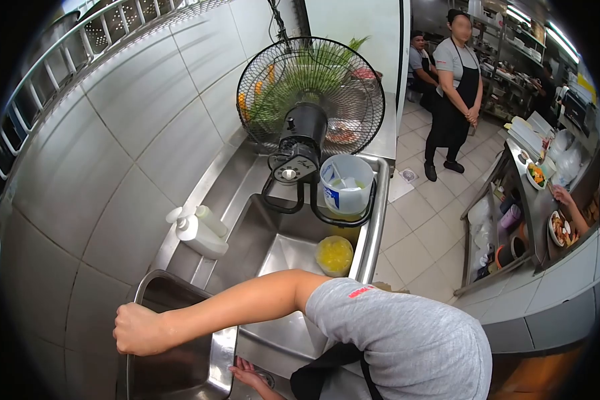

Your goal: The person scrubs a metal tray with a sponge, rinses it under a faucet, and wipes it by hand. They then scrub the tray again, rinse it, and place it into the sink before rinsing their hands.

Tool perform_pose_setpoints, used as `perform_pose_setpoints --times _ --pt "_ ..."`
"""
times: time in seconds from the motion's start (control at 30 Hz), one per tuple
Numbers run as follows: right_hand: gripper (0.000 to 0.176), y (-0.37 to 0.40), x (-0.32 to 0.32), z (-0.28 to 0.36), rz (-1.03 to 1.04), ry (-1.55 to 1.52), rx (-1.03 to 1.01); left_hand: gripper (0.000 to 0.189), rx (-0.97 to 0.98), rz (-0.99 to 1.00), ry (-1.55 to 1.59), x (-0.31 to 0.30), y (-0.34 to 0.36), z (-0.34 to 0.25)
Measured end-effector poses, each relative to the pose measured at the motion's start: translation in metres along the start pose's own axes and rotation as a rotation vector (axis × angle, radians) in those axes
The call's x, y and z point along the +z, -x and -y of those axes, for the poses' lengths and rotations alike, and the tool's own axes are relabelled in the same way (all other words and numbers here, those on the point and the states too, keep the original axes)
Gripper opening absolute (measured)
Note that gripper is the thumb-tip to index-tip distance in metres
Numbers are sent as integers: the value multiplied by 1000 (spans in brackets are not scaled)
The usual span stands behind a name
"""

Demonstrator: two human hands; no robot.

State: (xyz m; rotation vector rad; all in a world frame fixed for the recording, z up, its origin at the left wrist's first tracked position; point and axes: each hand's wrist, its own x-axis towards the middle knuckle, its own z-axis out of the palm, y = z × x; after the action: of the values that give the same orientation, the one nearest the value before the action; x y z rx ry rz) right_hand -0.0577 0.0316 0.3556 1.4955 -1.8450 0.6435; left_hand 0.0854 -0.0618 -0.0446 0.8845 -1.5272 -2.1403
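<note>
A deep stainless steel pan (221,360) is at the lower left, over the sink's edge by the tiled wall. My right hand (140,329) is closed around its far rim, with the arm stretched across the sink. Low in the view, my left hand (248,373) is at the pan's near side, fingers stretched out and seemingly touching it; part of that hand is cut off by the frame. Behind my arm lies the sink basin (283,250). A clear container of yellow pieces (334,256) sits in it, and a sink drain (265,379) shows near my left hand.
A black fan (307,127) stands over the sink's far end, beside a white bucket (347,183). Pump bottles (200,235) rest on the wall-side ledge. A person in a black apron (457,93) stands on the tiled floor; a counter with food bowls (536,176) is at right.
</note>
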Motion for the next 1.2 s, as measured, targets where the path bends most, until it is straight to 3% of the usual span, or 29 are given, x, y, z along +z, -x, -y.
perform_pose_setpoints --times 0.23,0.3,0.4,1.1,1.2 --pt "6 -4 -1 2 0 -20 -30 75 -25 21 -12 -1 2 -1" --pt "15 -5 0 2 48 11 -16 74 -24 -11 -4 2 5 -3" --pt "5 -5 1 0 32 -16 -3 74 -19 -43 18 6 5 -4" --pt "9 -6 -4 -12 126 -27 15 76 -76 -33 -40 6 5 -14" --pt "9 -8 -3 -10 155 -26 8 72 -48 -103 -71 9 6 -11"
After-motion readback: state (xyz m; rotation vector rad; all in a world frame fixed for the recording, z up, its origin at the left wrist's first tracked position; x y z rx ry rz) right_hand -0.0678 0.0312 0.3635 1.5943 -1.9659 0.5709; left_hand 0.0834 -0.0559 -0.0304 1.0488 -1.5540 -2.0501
